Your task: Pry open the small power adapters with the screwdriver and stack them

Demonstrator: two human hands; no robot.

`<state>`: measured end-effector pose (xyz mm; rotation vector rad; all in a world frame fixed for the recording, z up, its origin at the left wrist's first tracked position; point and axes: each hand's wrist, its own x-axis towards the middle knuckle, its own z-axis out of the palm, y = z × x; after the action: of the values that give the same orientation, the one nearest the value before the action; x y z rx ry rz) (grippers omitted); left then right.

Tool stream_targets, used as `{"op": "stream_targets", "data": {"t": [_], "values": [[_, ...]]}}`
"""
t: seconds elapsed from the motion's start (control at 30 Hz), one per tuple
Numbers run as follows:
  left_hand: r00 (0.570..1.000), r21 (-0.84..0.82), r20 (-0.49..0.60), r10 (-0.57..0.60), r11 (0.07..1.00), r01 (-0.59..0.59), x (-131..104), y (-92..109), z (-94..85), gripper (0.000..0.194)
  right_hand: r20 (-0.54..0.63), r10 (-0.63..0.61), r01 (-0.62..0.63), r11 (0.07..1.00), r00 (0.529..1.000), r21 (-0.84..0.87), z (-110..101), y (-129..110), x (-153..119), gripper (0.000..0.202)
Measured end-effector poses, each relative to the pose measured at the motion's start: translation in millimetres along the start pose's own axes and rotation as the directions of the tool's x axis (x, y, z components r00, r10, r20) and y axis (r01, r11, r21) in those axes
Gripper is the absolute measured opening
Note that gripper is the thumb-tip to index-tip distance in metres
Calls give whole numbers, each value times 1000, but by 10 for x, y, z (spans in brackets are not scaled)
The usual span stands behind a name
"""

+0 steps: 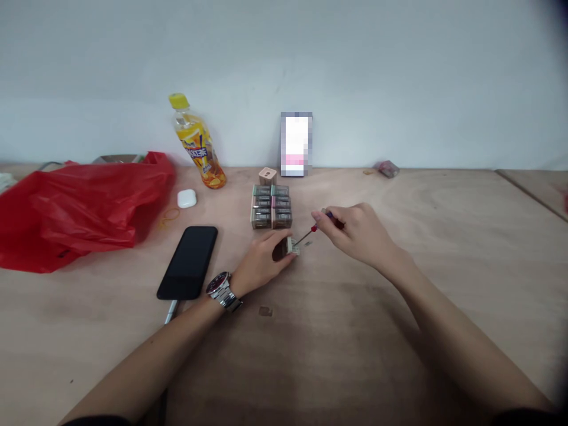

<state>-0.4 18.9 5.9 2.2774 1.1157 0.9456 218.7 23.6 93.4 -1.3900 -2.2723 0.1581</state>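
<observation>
Between the thumb and fingers of my left hand [261, 260] is a small pale block [291, 246], held low over the table. My right hand [355, 231] is closed round the handle of a thin screwdriver [306, 236], whose shaft slants down to the left. Its tip meets the near face of the block, though I cannot tell whether it sits in a hole. A tiny clear piece [308, 244] lies just right of the block. Just beyond my left hand stand several small see-through boxes [271, 207] with pastel edges, in two columns, and a pink block [267, 174] behind them.
A lit phone [296, 145] leans on the wall. Leftward are a yellow-capped drink bottle [197, 145], a white earbud case [187, 198], a rubber band [170, 216], a black phone [189, 263] with a cable, and a red plastic bag [84, 207]. A small wrapped item [387, 169] lies far right.
</observation>
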Motion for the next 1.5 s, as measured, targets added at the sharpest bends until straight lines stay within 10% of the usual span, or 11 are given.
{"op": "stream_targets", "data": {"t": [0.43, 1.2, 1.5], "values": [[1000, -4, 4, -4, 1000, 4, -1, 2, -8, 40, 57, -166, 148, 960, 984, 240, -107, 63, -9, 19], [1000, -14, 5, 0, 1000, 0, 2, -5, 1, 40, 80, -3, 5, 999, 997, -32, -78, 14, -2, 36], [1000, -12, 11, -10, 1000, 10, -6, 10, -13, 41, 134, -101, 70, 973, 986, 221, -40, 63, 1, 9]]}}
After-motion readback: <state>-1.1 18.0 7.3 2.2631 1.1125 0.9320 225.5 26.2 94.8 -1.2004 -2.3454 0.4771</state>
